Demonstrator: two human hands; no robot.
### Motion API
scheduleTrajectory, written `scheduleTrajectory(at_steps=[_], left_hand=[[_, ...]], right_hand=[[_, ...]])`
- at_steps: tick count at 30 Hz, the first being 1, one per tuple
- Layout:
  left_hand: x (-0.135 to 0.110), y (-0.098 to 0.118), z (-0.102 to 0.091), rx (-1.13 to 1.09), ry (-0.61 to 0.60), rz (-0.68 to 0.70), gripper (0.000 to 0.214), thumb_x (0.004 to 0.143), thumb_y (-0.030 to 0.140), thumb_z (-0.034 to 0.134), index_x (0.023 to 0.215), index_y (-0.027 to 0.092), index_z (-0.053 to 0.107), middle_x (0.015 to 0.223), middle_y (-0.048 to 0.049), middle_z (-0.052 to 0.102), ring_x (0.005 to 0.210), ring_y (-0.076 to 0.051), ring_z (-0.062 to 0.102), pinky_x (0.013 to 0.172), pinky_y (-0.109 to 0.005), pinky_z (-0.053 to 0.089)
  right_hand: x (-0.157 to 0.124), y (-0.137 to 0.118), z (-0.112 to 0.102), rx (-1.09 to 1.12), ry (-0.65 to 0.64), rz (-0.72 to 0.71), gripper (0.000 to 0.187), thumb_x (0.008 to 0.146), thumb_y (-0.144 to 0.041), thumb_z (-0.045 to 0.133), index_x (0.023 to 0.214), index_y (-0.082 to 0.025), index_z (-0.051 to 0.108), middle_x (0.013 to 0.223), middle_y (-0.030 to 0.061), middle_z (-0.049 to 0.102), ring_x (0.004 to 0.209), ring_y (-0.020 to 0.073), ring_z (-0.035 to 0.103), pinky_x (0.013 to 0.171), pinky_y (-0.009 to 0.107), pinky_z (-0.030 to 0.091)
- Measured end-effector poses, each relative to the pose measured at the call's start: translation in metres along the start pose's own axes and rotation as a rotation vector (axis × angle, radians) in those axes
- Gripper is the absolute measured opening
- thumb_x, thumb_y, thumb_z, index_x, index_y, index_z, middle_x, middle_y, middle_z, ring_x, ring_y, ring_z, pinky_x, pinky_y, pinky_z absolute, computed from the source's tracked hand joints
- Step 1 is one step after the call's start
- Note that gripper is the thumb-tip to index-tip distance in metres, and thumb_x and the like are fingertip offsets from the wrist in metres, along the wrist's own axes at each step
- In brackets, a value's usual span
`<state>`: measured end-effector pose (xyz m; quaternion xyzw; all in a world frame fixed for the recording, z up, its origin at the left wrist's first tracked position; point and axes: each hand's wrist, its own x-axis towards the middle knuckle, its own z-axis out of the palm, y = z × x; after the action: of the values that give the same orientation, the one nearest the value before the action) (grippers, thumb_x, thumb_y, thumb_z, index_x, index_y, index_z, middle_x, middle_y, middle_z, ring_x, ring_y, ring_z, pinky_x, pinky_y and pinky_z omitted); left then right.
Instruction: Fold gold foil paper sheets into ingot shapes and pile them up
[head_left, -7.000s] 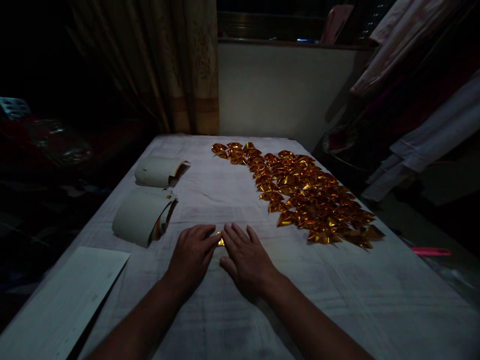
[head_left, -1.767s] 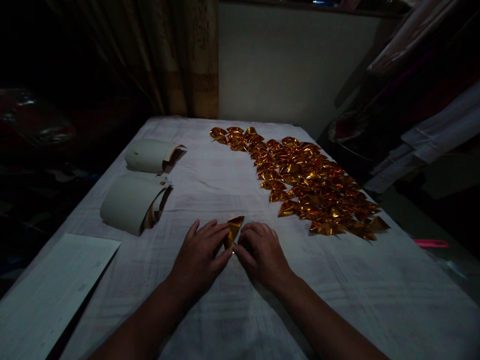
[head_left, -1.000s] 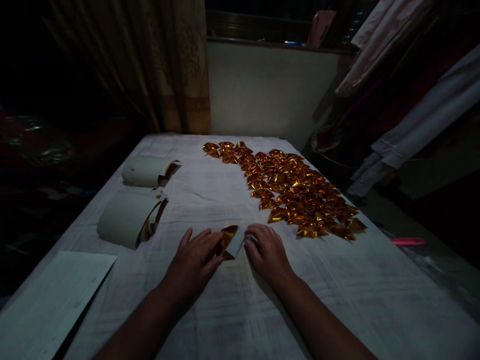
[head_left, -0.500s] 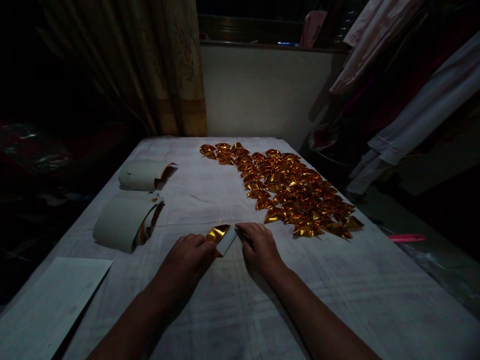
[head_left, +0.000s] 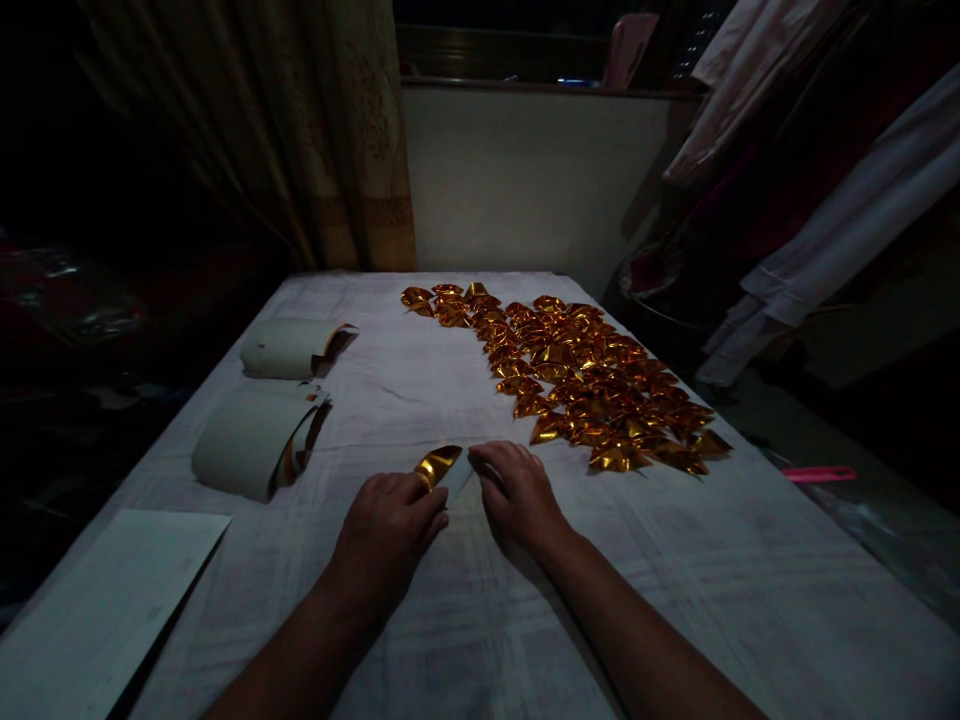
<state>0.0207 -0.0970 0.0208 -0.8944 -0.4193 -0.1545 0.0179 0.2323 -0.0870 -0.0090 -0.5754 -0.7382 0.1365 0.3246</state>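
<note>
A small sheet of gold foil paper (head_left: 439, 465), gold on one face and white on the other, lies partly folded on the white-covered table (head_left: 675, 580). My left hand (head_left: 390, 525) pinches its near left edge with curled fingers. My right hand (head_left: 517, 490) presses fingertips on its right edge. A spread of several folded gold foil pieces (head_left: 585, 385) lies just beyond my right hand, running toward the far end of the table.
Two curled stacks of white-backed sheets, one nearer (head_left: 251, 440) and one farther (head_left: 289, 347), lie on the left. A flat white sheet (head_left: 105, 610) rests at the near left corner. A curtain (head_left: 315, 140) and hanging clothes (head_left: 825, 200) flank the table. A pink object (head_left: 817, 474) sits off the right edge.
The gold sheet has gone from held upright between my hands to pressed partly folded on the table with its white back showing. My left fingers have curled onto its edge.
</note>
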Motion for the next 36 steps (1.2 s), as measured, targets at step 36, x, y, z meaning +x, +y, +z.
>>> scheduleTrajectory(at_steps=[36], left_hand=[[0.001, -0.021, -0.001, -0.196, 0.018, 0.099, 0.002, 0.091, 0.019, 0.065, 0.093, 0.02, 0.065, 0.099, -0.0064, 0.071, 0.092, -0.022, 0.065, 0.085, -0.039, 0.052]], right_hand=[[-0.007, 0.005, -0.004, -0.012, -0.102, -0.358, 0.022, 0.085, -0.016, 0.069, 0.104, -0.027, 0.073, 0.108, 0.0056, 0.073, 0.1, 0.0215, 0.064, 0.083, 0.035, 0.045]])
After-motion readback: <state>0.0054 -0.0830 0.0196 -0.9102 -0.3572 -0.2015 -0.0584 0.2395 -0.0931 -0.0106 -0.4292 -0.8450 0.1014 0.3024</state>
